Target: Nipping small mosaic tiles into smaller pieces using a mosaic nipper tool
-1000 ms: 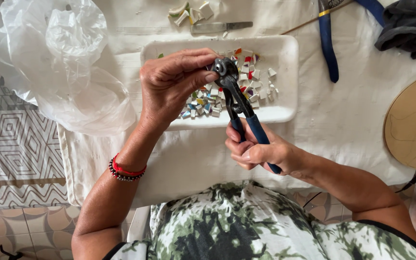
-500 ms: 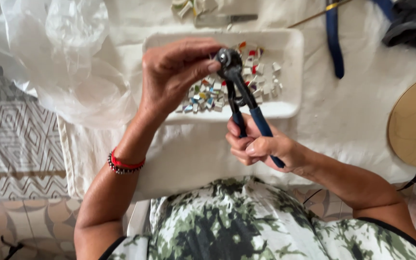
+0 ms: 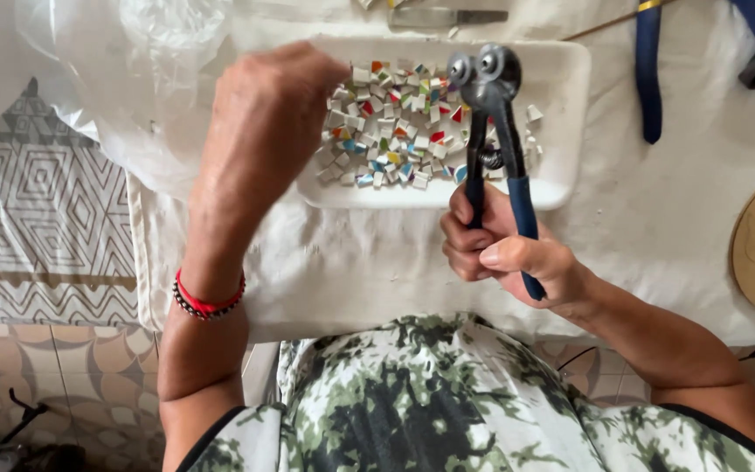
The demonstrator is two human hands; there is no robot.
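The right hand [image 3: 504, 253] is gripping the blue handles of the nippers [image 3: 493, 131], fingers clamped around them, wheel head pointing to twelve o'clock over the white tray [image 3: 561, 114]. The left hand [image 3: 264, 131] is reaching in from nine o'clock over the tile pieces [image 3: 391, 131] in the tray, fingertips hidden, so its grip cannot be told. The tray is resting on the cloth-covered worktop [image 3: 657, 218].

Left hand [image 3: 259, 131] reaching forward, right hand [image 3: 504, 249] fingers [image 3: 502, 255] curled shut
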